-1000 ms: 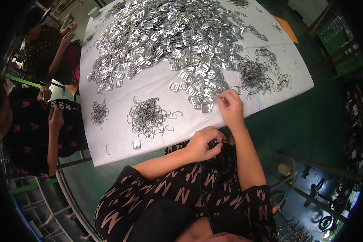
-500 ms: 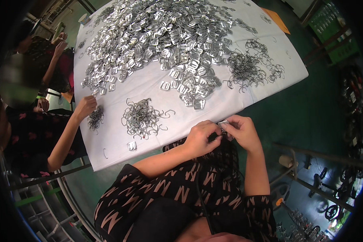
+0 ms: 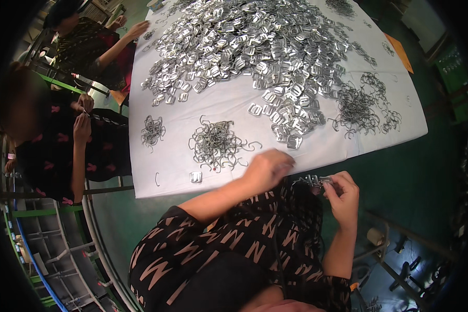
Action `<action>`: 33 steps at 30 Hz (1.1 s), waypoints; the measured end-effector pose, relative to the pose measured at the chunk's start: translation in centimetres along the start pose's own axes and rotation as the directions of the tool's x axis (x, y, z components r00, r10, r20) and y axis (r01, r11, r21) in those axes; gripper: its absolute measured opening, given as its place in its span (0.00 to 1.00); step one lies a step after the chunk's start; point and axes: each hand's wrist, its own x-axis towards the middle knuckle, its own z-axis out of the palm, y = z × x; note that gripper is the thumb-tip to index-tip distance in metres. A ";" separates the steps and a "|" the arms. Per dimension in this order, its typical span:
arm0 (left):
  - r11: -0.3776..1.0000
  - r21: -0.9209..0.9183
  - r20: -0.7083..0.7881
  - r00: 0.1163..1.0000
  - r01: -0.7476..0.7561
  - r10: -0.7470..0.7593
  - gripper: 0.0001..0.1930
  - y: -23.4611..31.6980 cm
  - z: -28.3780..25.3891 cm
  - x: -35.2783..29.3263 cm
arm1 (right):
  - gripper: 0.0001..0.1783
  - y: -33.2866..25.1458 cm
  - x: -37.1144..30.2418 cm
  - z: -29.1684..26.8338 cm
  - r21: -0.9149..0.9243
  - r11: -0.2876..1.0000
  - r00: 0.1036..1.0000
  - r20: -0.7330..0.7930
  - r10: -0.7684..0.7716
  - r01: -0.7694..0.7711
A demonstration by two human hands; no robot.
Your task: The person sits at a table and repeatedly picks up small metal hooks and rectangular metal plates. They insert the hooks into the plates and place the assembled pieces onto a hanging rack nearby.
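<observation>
At the table's near edge, my left hand (image 3: 268,169) is smeared by motion, its fingers bent toward the right; whether it holds anything is unclear. My right hand (image 3: 344,196) is closed, thumb and fingers pinching a short string of metal buckles and wire hooks (image 3: 312,180) just off the edge, above my lap. Left of my left hand lies a heap of bent wire hooks (image 3: 216,143) on the white tabletop (image 3: 192,101). One flat silver buckle (image 3: 195,177) lies below that heap. A big pile of similar buckles (image 3: 275,62) spreads over the far side, trailing toward me.
A second heap of wire hooks (image 3: 356,109) lies at the right, a smaller one (image 3: 153,131) at the left. One co-worker (image 3: 41,145) sits at the left, another (image 3: 83,52) beyond. An orange sheet (image 3: 399,53) sticks out at the far right edge.
My hands, together before, have come apart: the left moved toward the table, the right moved away with the buckle string. The near co-worker's hand has left the small hook heap. The view has shifted.
</observation>
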 end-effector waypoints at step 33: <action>0.905 -0.406 0.111 0.990 0.127 -0.090 0.06 -0.4 -4.1 2.0 | 0.06 0.6 0.4 2.5 -0.057 0.997 0.996 -0.069 -0.055 0.051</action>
